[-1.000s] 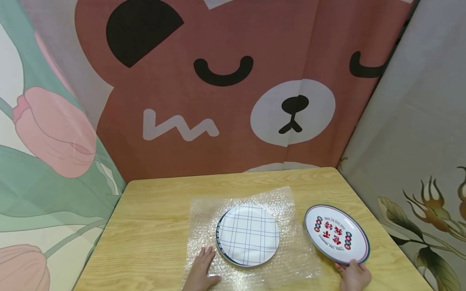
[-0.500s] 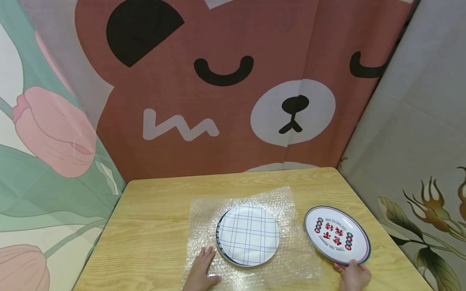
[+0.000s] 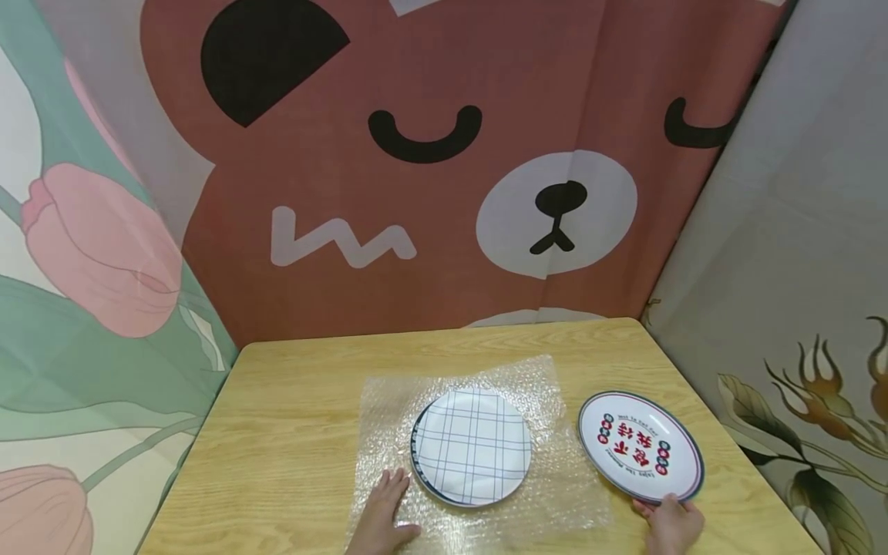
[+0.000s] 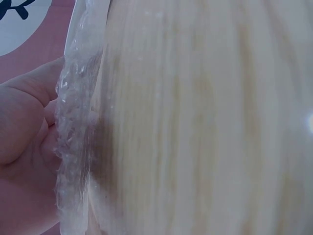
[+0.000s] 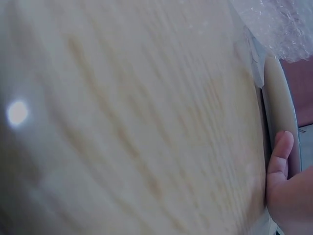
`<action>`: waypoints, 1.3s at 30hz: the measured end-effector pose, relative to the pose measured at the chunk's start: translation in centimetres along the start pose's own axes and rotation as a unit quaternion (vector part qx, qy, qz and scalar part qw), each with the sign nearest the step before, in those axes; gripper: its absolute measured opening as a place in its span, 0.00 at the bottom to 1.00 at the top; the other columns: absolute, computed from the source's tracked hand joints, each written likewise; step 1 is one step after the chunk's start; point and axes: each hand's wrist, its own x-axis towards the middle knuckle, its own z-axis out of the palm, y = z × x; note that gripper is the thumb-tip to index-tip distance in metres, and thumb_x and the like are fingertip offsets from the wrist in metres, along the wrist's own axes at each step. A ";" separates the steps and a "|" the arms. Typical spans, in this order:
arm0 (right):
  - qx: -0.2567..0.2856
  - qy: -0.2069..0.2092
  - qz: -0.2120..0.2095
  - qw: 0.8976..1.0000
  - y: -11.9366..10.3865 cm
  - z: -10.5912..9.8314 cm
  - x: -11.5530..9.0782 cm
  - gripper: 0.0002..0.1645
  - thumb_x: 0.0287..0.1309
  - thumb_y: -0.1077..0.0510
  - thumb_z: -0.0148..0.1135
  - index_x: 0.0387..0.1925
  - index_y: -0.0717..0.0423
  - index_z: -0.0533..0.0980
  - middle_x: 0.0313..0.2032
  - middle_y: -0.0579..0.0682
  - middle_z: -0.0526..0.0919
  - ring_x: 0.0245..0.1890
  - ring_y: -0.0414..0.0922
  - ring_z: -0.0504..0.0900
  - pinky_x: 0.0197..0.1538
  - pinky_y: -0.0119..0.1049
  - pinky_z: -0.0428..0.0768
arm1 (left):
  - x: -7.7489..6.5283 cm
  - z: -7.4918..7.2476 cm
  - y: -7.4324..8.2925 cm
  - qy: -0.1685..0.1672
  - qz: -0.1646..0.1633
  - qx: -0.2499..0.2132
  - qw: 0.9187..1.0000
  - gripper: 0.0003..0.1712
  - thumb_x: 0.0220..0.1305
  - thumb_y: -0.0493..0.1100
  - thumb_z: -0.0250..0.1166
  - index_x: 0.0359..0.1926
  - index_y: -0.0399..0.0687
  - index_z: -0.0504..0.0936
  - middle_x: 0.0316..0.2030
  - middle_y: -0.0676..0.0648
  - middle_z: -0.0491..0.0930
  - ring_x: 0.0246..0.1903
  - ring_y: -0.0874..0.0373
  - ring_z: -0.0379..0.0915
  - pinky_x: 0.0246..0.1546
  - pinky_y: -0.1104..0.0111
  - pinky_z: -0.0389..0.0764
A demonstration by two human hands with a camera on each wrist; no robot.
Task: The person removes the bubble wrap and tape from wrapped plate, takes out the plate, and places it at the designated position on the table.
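A white plate with a blue check pattern (image 3: 472, 447) lies on a sheet of bubble wrap (image 3: 555, 493); a dark patterned rim shows under its left edge. My left hand (image 3: 383, 512) rests on the sheet just left of this plate, fingers extended and thumb spread. In the left wrist view the same hand (image 4: 24, 132) shows partly behind the wrap's edge. On the right, a white plate with red characters and a dark rim (image 3: 641, 447) is gripped at its near edge by my right hand (image 3: 673, 524), thumb on top, fingers beneath. The right wrist view shows that hand (image 5: 293, 196) at the plate's underside (image 5: 281, 107).
The wood-grain table (image 3: 277, 439) carries everything. A curtain with a bear design (image 3: 430, 293) hangs behind its far edge. Flowered curtains stand at the left (image 3: 104, 254) and right (image 3: 784, 308). The bubble wrap's right part reaches close to the right-hand plate.
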 end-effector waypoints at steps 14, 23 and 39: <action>0.003 0.031 -0.002 1.000 0.9 0.1 1.7 0.30 0.66 0.56 0.36 0.66 0.62 0.47 0.51 0.67 0.67 0.09 0.36 0.75 0.13 0.26 0.74 | -0.1 -0.1 0.2 0.005 0.011 0.000 1.000 0.45 0.34 0.49 0.71 0.53 0.25 0.68 0.54 0.27 0.64 0.56 0.28 0.52 0.52 0.39 0.53; 0.014 0.019 -0.020 1.000 1.3 -0.6 1.9 0.29 0.65 0.57 0.40 0.64 0.65 0.52 0.12 0.40 0.69 0.11 0.39 0.78 0.19 0.30 0.78 | -0.1 -0.2 0.2 0.002 0.010 -0.002 1.000 0.46 0.35 0.50 0.71 0.53 0.25 0.67 0.55 0.27 0.64 0.56 0.28 0.51 0.52 0.38 0.52; -0.010 0.060 0.072 0.996 0.2 -0.9 1.2 0.30 0.63 0.52 0.42 0.65 0.53 0.52 0.19 0.38 0.68 0.09 0.34 0.72 0.11 0.31 0.74 | -0.2 0.0 0.0 0.016 0.022 0.020 0.999 0.46 0.34 0.52 0.70 0.53 0.26 0.69 0.54 0.28 0.66 0.55 0.28 0.54 0.50 0.39 0.55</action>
